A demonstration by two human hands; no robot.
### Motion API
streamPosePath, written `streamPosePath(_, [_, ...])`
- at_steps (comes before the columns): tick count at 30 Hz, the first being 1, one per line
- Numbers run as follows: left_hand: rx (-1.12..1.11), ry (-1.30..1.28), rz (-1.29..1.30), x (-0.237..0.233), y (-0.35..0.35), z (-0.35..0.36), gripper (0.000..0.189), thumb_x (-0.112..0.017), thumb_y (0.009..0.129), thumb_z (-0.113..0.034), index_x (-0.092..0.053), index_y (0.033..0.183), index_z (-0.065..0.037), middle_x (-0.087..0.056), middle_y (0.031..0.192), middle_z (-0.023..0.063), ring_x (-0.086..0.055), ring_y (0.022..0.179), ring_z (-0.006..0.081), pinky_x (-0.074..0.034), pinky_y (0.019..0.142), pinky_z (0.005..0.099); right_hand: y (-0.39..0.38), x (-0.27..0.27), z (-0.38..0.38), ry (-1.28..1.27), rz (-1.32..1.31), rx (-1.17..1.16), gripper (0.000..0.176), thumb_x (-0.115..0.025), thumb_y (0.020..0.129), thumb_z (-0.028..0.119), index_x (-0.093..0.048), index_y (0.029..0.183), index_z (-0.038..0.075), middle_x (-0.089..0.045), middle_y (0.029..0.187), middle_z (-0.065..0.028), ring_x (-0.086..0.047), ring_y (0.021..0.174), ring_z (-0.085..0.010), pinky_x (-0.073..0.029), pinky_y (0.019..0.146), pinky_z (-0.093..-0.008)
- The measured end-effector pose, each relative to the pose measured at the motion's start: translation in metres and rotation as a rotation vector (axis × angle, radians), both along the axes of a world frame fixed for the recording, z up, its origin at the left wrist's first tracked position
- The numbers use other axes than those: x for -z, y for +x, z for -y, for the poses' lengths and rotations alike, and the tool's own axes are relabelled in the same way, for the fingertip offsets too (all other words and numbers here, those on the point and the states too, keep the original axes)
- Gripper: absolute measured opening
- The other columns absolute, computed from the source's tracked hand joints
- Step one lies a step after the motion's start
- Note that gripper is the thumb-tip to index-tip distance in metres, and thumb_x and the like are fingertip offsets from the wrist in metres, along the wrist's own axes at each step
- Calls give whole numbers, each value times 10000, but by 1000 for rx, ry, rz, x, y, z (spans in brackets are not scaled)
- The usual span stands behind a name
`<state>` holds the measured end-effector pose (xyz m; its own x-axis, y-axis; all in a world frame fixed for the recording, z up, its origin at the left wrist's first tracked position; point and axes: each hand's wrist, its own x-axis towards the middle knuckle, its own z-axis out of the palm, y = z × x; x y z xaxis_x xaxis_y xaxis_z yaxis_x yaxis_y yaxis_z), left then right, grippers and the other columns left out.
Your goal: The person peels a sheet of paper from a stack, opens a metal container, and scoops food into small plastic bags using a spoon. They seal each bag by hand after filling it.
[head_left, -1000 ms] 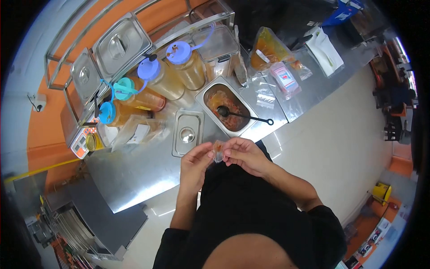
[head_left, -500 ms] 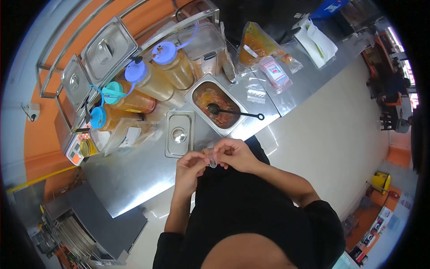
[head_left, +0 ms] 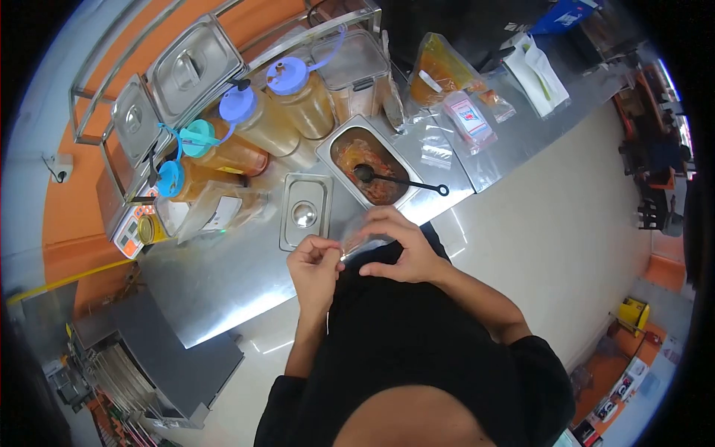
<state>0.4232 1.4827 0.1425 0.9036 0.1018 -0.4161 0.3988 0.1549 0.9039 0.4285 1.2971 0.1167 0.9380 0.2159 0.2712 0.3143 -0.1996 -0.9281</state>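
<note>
I stand at a steel counter (head_left: 223, 290). Just beyond my hands sit an open pan (head_left: 325, 153) of orange sauce, a flat lid (head_left: 305, 212) beside it, and a black ladle (head_left: 402, 181) in the pan. My left hand (head_left: 316, 264) and right hand (head_left: 398, 249) each pinch one end of a small clear bag (head_left: 357, 242), held between them at the counter's near edge.

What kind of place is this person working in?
Probably a restaurant or stall's food-prep area: a stainless steel counter, an open steel pan of reddish sauce with a ladle, and squeeze bottles of amber liquid. The left hand and right hand pinch a small clear bag.
</note>
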Motion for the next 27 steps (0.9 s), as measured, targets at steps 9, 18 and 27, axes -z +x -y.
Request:
streamPosePath(9, [108,-340,-104,-11,7,-30,90,-604,779,61,-654,846,26,-614,677,25,-510,515,42,-351,450,167,6,-2,-1,160,-109,-163,222,-793,783,28,-664,963,24,-645,1013,-97,-621,948,-209,-485,848,-330])
streamPosePath(18, [118,-123,381,-15,12,-2,191,-747,844,-40,-686,1013,26,-629,960,68,-586,897,137,-440,831,268,15,-15,1,454,-216,-250,143,-692,875,-31,-593,966,17,-611,1008,-114,-635,958,-198,-510,872,-332])
streamPosePath(27, [13,-155,370,9,14,2,56,-706,890,-18,-711,927,24,-637,909,62,-580,838,117,-459,747,248,7,-14,0,590,-443,-155,410,-714,839,-58,-529,1198,14,-600,983,-36,-624,942,-100,-513,874,-279])
